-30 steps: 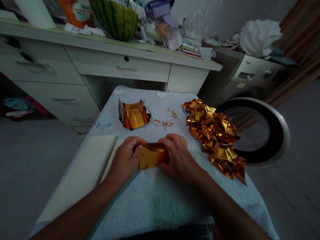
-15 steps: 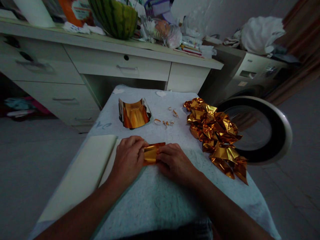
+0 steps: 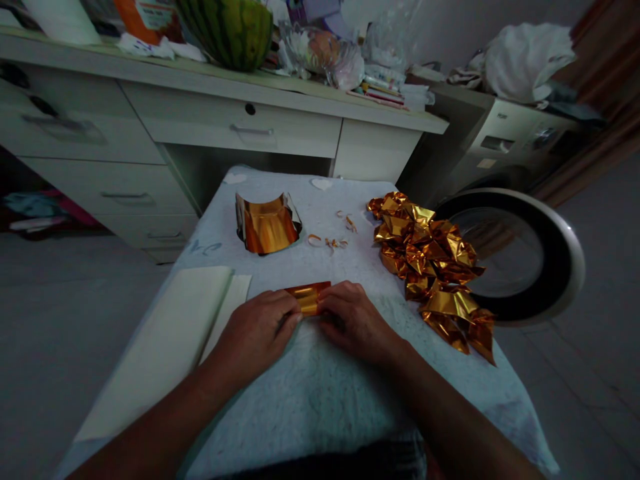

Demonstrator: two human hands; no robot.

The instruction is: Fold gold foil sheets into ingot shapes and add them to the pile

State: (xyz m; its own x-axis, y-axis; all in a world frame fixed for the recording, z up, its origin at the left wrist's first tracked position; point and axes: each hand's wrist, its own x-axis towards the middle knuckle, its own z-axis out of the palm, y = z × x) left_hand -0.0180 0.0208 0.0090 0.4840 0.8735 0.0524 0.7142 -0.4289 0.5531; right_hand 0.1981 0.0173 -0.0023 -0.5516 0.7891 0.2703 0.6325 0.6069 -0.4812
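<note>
A small folded piece of shiny orange-gold foil (image 3: 309, 300) lies between my hands over the cloth-covered table (image 3: 310, 400). My left hand (image 3: 267, 323) pinches its left end, thumb towards me. The right end is gripped by the bent fingers of my right hand (image 3: 350, 317). Beyond them stands a curved stack of gold foil sheets (image 3: 270, 225). Small curled ties (image 3: 333, 244) lie to its right. Twisted gold foil pieces (image 3: 430, 253) form a heap on the table's right side.
Folded whitish paper (image 3: 160, 340) lies along the table's left side. A white drawer counter (image 3: 300, 133) with a watermelon (image 3: 230, 33) and bags stands behind. At the right, a washing machine's round door (image 3: 560, 260) hangs open beside the table.
My left hand has moved slightly right and towards me, its thumb now at the foil's near edge. Less of the foil shows between my hands, and it looks narrower.
</note>
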